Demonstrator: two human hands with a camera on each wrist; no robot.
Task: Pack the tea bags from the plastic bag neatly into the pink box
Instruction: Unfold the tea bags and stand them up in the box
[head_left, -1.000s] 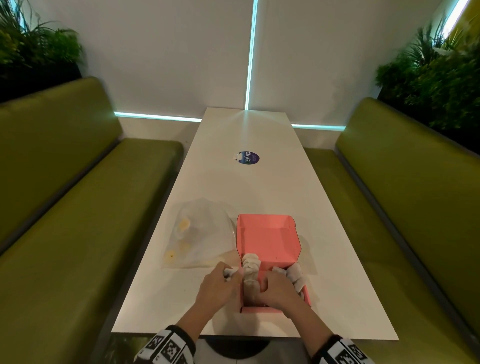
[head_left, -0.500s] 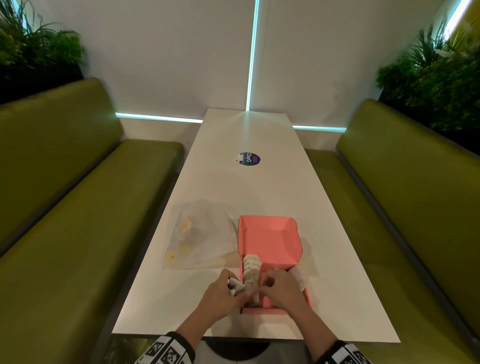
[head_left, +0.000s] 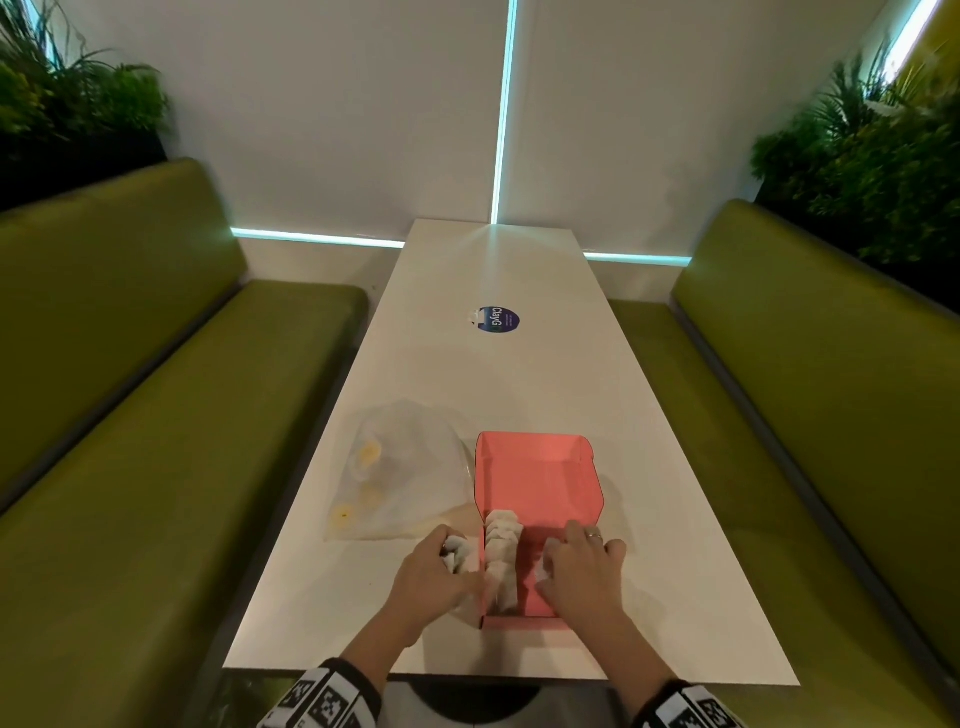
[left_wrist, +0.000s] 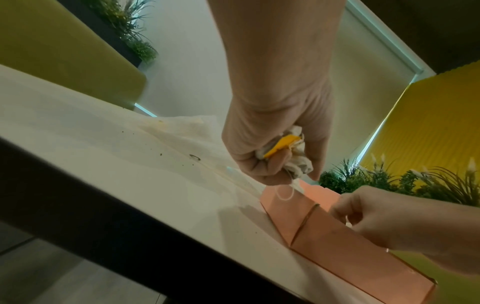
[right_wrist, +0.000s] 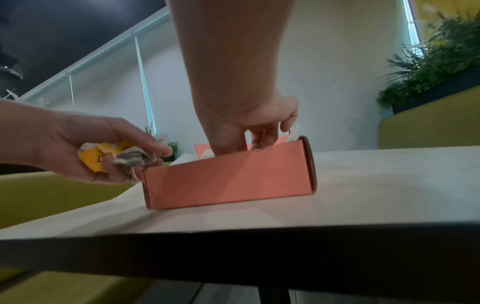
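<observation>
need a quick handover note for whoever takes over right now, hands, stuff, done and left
Left hand: grips a bunch of tea bags with yellow tags, just left of the pink box.
Right hand: fingers down inside the box, on tea bags at its right side.
Done: one row of tea bags stands along the box's left wall.
Left: pack the held bunch, then the few in the plastic bag on the table.

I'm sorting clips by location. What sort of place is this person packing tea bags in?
Probably a café or office lounge booth. A long white table runs between two green padded benches, planters of greenery stand behind the backrests, and a round branded sticker lies on the tabletop.
</observation>
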